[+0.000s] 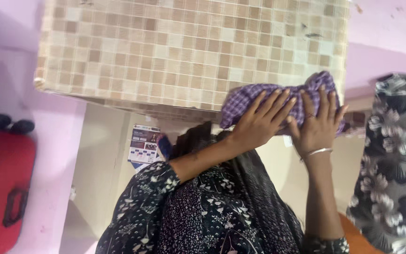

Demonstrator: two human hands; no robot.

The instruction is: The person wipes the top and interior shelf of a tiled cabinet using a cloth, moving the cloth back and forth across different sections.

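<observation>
The bunched purple-and-white checked cotton cloth (278, 101) sits right at the lower edge of the beige mosaic-tiled tabletop (165, 51), part of it hanging past the lip, so the likeliest trouble as I see it is the bundle sliding off the edge if my palms ease up or push unevenly, since the glossy tile surface gives little friction. A loose corner sticks up near the far side (it could snag or unroll the wad). My left hand (259, 123) lies flat on the cloth with fingers spread wide, pressing rather than clutching; my right hand (319, 123), with a silver bangle at the wrist, rests beside it, fingers extended over the top of the fold. Neither grip is closed around the fabric, both are open palms bearing down on it. A grey floral-print fabric (395, 155) hangs close at my right, and a red bag (5, 188) leans by the pink wall (57, 155) well off to the left
</observation>
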